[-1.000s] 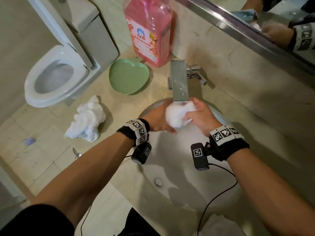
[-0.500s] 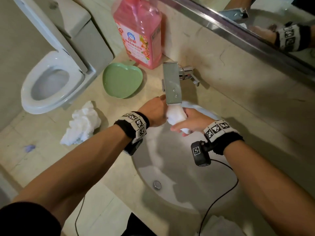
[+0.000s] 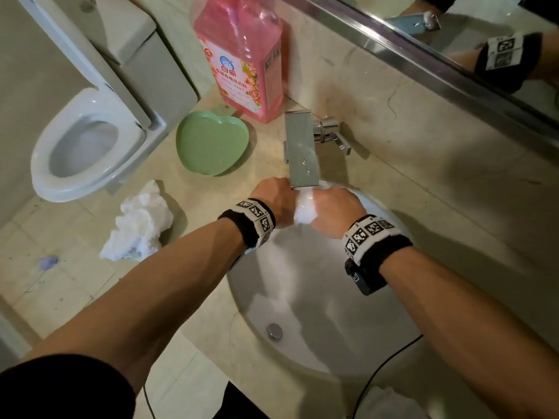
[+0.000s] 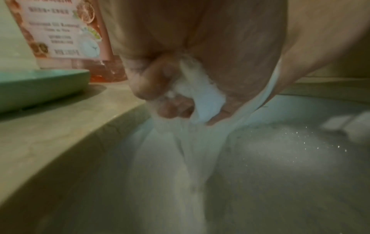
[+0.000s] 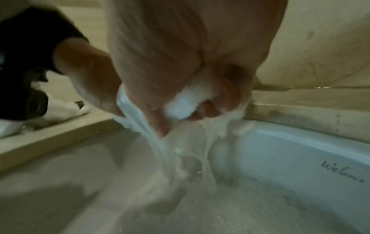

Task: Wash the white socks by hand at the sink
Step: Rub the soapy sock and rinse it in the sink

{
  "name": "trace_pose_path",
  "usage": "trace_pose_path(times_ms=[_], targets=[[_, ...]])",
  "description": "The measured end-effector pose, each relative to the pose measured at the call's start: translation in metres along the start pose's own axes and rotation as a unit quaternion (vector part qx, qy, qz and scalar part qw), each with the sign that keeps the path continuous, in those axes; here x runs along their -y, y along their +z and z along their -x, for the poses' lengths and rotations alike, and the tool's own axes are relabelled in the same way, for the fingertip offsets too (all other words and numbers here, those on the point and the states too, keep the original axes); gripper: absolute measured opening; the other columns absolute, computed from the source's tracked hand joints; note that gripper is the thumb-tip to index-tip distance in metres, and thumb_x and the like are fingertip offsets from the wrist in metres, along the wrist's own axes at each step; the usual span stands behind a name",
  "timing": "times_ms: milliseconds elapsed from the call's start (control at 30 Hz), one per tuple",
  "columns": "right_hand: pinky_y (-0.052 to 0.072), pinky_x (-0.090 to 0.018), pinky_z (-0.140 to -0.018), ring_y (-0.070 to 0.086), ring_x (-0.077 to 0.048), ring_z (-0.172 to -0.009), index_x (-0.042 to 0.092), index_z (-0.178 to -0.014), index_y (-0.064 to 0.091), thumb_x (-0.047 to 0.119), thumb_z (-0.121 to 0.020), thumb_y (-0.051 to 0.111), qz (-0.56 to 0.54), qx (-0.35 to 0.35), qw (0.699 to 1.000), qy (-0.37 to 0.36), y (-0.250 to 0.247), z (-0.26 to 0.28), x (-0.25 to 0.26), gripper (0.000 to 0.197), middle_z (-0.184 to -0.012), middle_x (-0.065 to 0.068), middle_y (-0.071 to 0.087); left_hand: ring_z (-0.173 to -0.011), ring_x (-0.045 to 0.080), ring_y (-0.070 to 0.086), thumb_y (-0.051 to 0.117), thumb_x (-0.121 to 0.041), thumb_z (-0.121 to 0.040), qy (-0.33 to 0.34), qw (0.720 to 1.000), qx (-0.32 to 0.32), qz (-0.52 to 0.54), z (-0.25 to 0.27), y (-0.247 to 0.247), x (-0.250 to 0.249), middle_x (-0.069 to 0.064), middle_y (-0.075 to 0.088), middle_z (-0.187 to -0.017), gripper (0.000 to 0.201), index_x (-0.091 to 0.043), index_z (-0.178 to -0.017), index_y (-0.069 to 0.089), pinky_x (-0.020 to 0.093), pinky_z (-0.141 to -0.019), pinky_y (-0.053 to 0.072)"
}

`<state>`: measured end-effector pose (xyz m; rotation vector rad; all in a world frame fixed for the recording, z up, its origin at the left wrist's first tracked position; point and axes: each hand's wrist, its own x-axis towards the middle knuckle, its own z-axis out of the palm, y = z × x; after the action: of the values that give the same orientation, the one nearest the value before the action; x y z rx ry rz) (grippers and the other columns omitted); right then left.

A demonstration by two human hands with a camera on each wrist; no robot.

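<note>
Both hands, left (image 3: 276, 201) and right (image 3: 335, 207), are gripping the sock (image 3: 305, 208) bunched between them under the tap (image 3: 302, 152), fingers curled round it, water streaming down.

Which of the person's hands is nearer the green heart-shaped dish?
Left. The left hand is beside the green dish; the right hand is farther away across the sock.

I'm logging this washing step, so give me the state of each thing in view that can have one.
White sock: wet, bunched, gripped by both hands under the spout.
Left hand: curled round the sock.
Right hand: curled round the sock.
Square metal faucet: running.
White sink basin: foamy water streaming in, not filled.
Crumpled white sock on the counter: lying untouched.
Pink detergent bottle: upright.
Green heart-shaped dish: holds no solid item.
White toilet: seat down, lid up.
</note>
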<state>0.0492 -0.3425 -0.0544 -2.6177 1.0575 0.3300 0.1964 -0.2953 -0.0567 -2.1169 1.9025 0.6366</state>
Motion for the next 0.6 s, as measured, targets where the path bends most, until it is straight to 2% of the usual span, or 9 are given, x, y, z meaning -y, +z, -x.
trace_pose_path(times_ms=[67, 167, 233, 300, 367, 433, 500, 567, 600], targets=[[0.038, -0.029, -0.062, 0.07, -0.031, -0.08, 0.01, -0.108, 0.064, 0.013, -0.078, 0.066, 0.043, 0.001, 0.999, -0.01, 0.004, 0.003, 0.004, 0.03, -0.085, -0.011, 0.071, -0.1, 0.026, 0.065, 0.058, -0.041, -0.09, 0.013, 0.999, 0.016, -0.029, 0.0, 0.003, 0.0, 0.004, 0.066, -0.113, 0.033, -0.022, -0.116, 0.064, 0.033, -0.078, 0.053], [0.04, -0.029, -0.061, 0.071, -0.027, -0.08, 0.01, -0.121, 0.059, 0.015, -0.084, 0.067, 0.084, 0.002, 0.996, -0.021, 0.01, 0.004, 0.006, 0.038, -0.089, -0.007, 0.071, -0.094, 0.028, 0.064, 0.063, -0.038, -0.084, -0.003, 0.999, 0.034, -0.034, 0.004, 0.005, -0.001, 0.008, 0.066, -0.106, 0.031, -0.017, -0.106, 0.064, 0.031, -0.068, 0.045], [0.044, -0.03, -0.062, 0.071, -0.028, -0.08, 0.01, -0.121, 0.059, 0.019, -0.086, 0.069, 0.075, -0.009, 0.997, -0.016, 0.008, 0.003, 0.005, 0.038, -0.09, -0.008, 0.072, -0.097, 0.028, 0.065, 0.057, -0.036, -0.087, 0.001, 0.999, 0.048, -0.025, 0.003, 0.006, -0.003, 0.007, 0.067, -0.109, 0.03, -0.018, -0.111, 0.065, 0.03, -0.072, 0.047], [0.051, -0.034, -0.066, 0.071, -0.03, -0.079, 0.008, -0.117, 0.063, 0.021, -0.083, 0.073, 0.045, -0.024, 0.999, -0.013, 0.003, 0.002, 0.003, 0.038, -0.091, -0.011, 0.072, -0.099, 0.027, 0.067, 0.052, -0.033, -0.091, -0.028, 0.999, 0.046, 0.007, 0.004, 0.002, -0.002, 0.004, 0.07, -0.111, 0.032, -0.019, -0.116, 0.065, 0.029, -0.074, 0.048], [0.053, -0.036, -0.068, 0.069, -0.034, -0.081, 0.004, -0.108, 0.068, 0.018, -0.08, 0.075, -0.012, -0.046, 0.999, -0.012, -0.001, -0.001, 0.004, 0.032, -0.093, -0.015, 0.07, -0.094, 0.027, 0.067, 0.058, -0.04, -0.088, -0.043, 0.996, 0.035, 0.068, 0.006, 0.001, 0.006, 0.004, 0.069, -0.112, 0.037, -0.02, -0.119, 0.063, 0.028, -0.072, 0.048], [0.055, -0.037, -0.072, 0.066, -0.036, -0.09, 0.005, -0.106, 0.068, 0.016, -0.079, 0.074, -0.056, -0.042, 0.997, -0.021, -0.004, -0.002, 0.004, 0.03, -0.102, -0.016, 0.066, -0.091, 0.021, 0.059, 0.066, -0.052, -0.08, -0.005, 0.988, 0.053, 0.148, 0.012, 0.001, 0.018, 0.002, 0.065, -0.119, 0.055, -0.023, -0.126, 0.056, 0.028, -0.077, 0.044], [0.055, -0.04, -0.081, 0.062, -0.036, -0.101, 0.009, -0.116, 0.065, 0.01, -0.079, 0.072, -0.11, -0.035, 0.992, -0.054, -0.007, -0.004, 0.004, 0.038, -0.112, -0.016, 0.064, -0.103, 0.015, 0.053, 0.064, -0.068, -0.075, 0.033, 0.969, 0.081, 0.23, 0.024, -0.002, 0.028, -0.002, 0.056, -0.131, 0.073, -0.026, -0.134, 0.051, 0.03, -0.09, 0.042], [0.052, -0.041, -0.093, 0.059, -0.034, -0.112, 0.015, -0.127, 0.063, 0.006, -0.08, 0.071, -0.157, -0.029, 0.984, -0.084, -0.008, -0.005, 0.007, 0.049, -0.123, -0.014, 0.064, -0.117, 0.021, 0.055, 0.054, -0.078, -0.078, 0.024, 0.956, 0.084, 0.282, 0.034, -0.004, 0.036, 0.0, 0.051, -0.142, 0.083, -0.021, -0.139, 0.049, 0.034, -0.1, 0.042], [0.048, -0.042, -0.099, 0.057, -0.033, -0.118, 0.014, -0.131, 0.061, 0.005, -0.082, 0.071, -0.176, -0.026, 0.98, -0.091, -0.008, -0.006, 0.012, 0.051, -0.128, -0.014, 0.062, -0.122, 0.024, 0.054, 0.053, -0.074, -0.083, 0.019, 0.954, 0.077, 0.288, 0.038, -0.002, 0.039, 0.002, 0.049, -0.145, 0.081, -0.019, -0.142, 0.046, 0.032, -0.102, 0.04]])
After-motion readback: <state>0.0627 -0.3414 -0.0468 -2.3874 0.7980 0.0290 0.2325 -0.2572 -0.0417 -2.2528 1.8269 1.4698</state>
